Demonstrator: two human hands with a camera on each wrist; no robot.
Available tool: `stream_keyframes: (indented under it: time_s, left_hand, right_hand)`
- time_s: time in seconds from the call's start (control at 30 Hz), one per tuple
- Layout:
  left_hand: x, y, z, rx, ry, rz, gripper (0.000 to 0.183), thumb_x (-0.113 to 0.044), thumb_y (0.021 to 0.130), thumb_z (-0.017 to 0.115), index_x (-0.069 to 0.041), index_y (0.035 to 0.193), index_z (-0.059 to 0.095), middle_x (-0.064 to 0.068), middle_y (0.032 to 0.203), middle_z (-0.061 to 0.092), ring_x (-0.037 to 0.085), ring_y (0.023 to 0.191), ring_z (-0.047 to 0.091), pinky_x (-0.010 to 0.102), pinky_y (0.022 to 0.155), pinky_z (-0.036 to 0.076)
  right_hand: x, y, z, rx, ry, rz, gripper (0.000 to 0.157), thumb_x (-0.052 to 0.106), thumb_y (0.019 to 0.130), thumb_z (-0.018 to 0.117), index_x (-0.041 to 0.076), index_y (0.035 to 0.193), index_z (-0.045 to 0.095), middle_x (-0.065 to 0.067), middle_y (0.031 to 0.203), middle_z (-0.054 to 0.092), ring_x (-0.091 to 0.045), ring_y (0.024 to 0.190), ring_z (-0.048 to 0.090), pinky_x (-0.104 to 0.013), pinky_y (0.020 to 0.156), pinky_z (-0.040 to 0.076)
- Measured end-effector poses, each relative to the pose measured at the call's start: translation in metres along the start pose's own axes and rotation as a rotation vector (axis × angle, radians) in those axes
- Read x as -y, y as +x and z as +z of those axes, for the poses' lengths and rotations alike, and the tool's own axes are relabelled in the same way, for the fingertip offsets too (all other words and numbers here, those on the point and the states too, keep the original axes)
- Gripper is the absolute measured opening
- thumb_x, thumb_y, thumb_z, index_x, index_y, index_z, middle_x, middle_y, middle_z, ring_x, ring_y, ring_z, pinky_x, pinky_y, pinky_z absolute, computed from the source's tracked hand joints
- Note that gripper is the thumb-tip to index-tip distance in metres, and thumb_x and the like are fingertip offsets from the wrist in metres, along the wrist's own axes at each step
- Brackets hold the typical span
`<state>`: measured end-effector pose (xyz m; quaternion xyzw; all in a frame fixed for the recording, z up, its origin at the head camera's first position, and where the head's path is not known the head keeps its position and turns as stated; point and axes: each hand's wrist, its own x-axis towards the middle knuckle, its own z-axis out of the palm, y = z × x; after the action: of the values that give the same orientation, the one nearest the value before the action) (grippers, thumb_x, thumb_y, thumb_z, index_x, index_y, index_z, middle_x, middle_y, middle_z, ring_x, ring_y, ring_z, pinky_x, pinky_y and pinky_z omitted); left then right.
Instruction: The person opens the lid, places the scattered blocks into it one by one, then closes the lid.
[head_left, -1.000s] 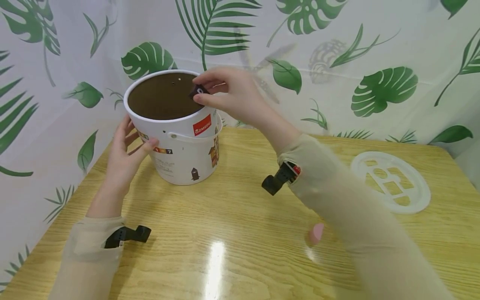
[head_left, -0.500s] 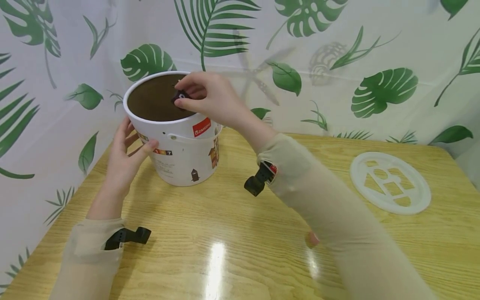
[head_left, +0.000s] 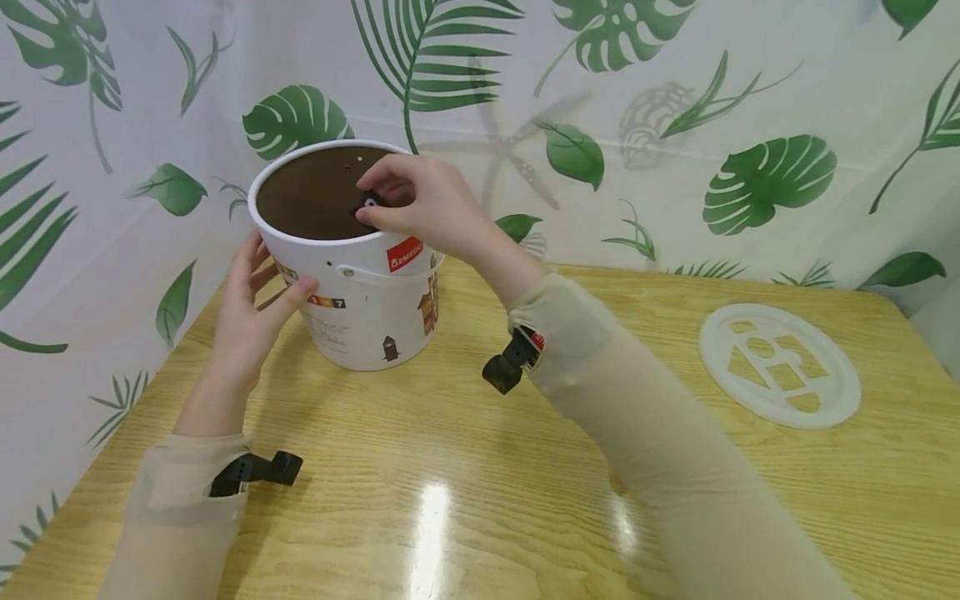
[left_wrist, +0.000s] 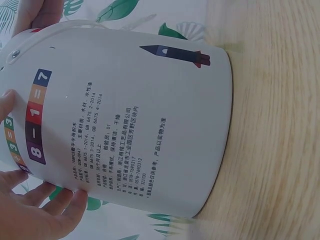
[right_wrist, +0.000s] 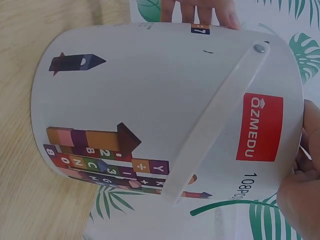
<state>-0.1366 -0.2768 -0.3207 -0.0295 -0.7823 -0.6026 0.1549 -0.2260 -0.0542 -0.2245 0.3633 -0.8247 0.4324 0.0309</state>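
A white bucket (head_left: 367,317) with printed blocks and a red label stands upright on the table. My left hand (head_left: 246,325) holds its left side, thumb on the front and fingers wrapped behind. Between the thumb and fingers of my right hand (head_left: 435,202) is a small dark block (head_left: 369,201) with a white character, at the right part of the bucket's brown mouth. In the right wrist view the right hand (right_wrist: 302,195) is at the rim, the block hidden. The left wrist view shows the left hand (left_wrist: 40,210) against the printed wall.
A white round lid (head_left: 712,358) with shaped cutouts lies flat at the right of the wooden table (head_left: 360,467). The bucket's white handle (right_wrist: 220,115) hangs down its side. A leaf-patterned cloth (head_left: 660,200) stands behind the table.
My right hand has moved left with the dark block, over the bucket's mouth, then slightly lower. The right forearm now covers nearly all of the pink block on the table. The left hand stays put.
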Motion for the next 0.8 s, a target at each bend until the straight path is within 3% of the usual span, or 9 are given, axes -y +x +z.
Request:
stream_keyframes:
  time_s: [0.8]
  left_hand:
    - [-0.003, -0.0001, 0.0006, 0.005, -0.01, -0.01, 0.078, -0.026, 0.09, 0.067, -0.033, 0.152, 0.021, 0.001, 0.153, 0.024, 0.027, 0.134, 0.028, 0.052, 0.108, 0.031]
  right_hand:
    - [0.0008, 0.0019, -0.0016, -0.006, 0.003, 0.056, 0.034, 0.02, 0.083, 0.076, 0.009, 0.112, 0.065, 0.001, 0.105, 0.063, -0.007, 0.096, 0.06, -0.014, 0.085, 0.046]
